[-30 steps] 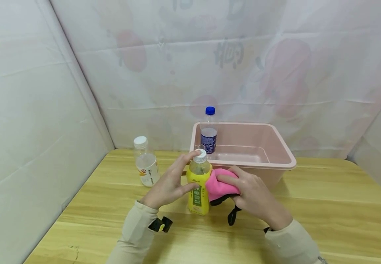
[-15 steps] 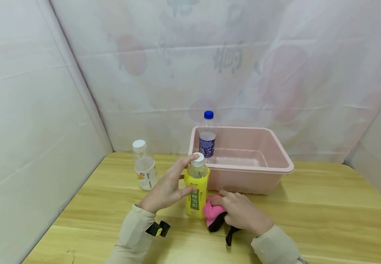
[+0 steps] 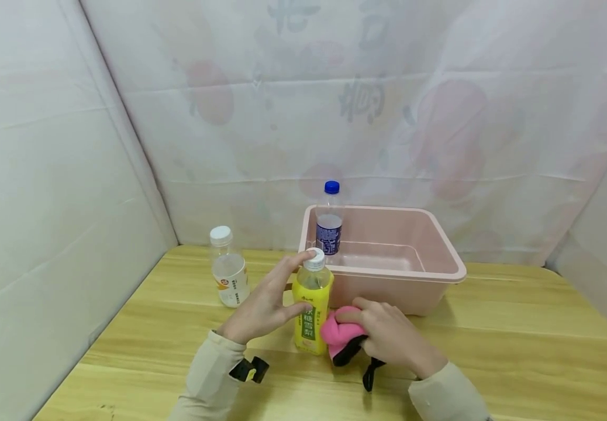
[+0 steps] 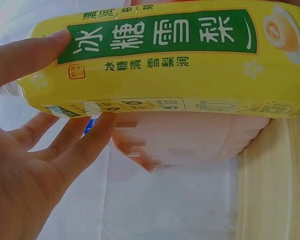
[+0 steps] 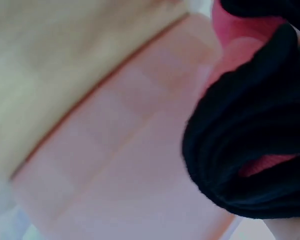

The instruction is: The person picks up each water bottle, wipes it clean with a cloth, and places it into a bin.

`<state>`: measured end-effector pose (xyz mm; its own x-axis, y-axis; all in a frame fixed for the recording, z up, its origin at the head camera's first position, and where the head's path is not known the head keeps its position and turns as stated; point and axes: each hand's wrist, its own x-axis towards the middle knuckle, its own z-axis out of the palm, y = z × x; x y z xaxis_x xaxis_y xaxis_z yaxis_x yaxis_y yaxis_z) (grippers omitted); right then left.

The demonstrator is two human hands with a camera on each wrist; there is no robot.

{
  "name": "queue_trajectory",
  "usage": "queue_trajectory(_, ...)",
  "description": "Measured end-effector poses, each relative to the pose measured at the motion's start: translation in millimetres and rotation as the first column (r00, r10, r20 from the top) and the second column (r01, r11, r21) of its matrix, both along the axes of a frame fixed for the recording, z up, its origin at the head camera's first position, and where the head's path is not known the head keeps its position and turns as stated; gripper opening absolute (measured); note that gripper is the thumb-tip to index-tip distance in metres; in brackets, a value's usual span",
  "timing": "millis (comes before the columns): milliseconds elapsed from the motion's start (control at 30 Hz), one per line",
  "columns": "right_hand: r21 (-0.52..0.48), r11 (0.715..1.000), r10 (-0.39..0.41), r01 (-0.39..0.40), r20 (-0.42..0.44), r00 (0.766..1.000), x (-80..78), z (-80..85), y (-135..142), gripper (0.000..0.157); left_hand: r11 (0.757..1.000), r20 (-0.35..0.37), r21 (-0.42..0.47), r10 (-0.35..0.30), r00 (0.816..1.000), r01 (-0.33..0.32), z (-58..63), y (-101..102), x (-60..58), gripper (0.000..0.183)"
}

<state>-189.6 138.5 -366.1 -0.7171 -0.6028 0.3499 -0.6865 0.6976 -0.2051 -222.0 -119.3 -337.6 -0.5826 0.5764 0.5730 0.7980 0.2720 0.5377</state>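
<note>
My left hand (image 3: 266,301) holds an upright drink bottle (image 3: 311,318) with a yellow and green label and a white cap. Its thumb lies on the label, a finger reaches the cap, and the other fingers are behind, as the left wrist view shows. In my right hand (image 3: 395,336) is a bunched pink cloth (image 3: 341,328) with black edging and a black loop. The cloth is at the bottle's lower right side in the head view. Close up in the right wrist view, the black edging (image 5: 215,150) is folded over pink fabric.
Behind the bottle stands a pink plastic basin (image 3: 388,292). A clear bottle with a blue cap (image 3: 330,231) stands at the basin's left end. Farther left on the wooden table (image 3: 524,351) is a white-capped bottle (image 3: 231,278). White fabric walls (image 3: 261,134) enclose the table.
My right hand has brought the pink cloth down from the bottle's upper right side to its lower side. The left hand keeps its hold on the bottle.
</note>
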Motion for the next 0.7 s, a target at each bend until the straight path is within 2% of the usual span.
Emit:
queue_trajectory(67, -0.056, 0.998, -0.007, 0.003, -0.068, 0.998, 1.2, 5.5, 1.4, 0.069, 1.000, 0.002, 0.001, -0.002, 1.000, 0.002, -0.1, -0.1, -0.1, 0.091)
queue_trajectory(167, -0.144, 0.990, -0.025, -0.002, -0.185, 0.982, 2.3, 12.1, 3.9, 0.073, 1.000, 0.008, -0.001, -0.007, 1.000, 0.007, -0.3, -0.1, -0.5, 0.091)
queue_trajectory(267, -0.186, 0.982, -0.032, -0.016, -0.254, 0.967, 2.1, 15.9, 6.0, 0.073, 1.000, 0.009, -0.004, -0.008, 1.000, 0.008, -0.3, 0.4, -1.0, 0.090)
queue_trajectory(533, -0.175, 0.984, -0.027, -0.017, -0.248, 0.968, -0.8, 15.0, 9.4, 0.074, 1.000, 0.030, 0.008, -0.013, 0.999, 0.012, 0.1, 1.2, -0.9, 0.089)
queue_trajectory(700, -0.176, 0.984, -0.034, -0.007, -0.232, 0.972, 0.1, 16.3, 13.1, 0.075, 1.000, -0.025, -0.006, 0.018, 1.000, -0.018, 1.9, 1.8, -2.8, 0.087)
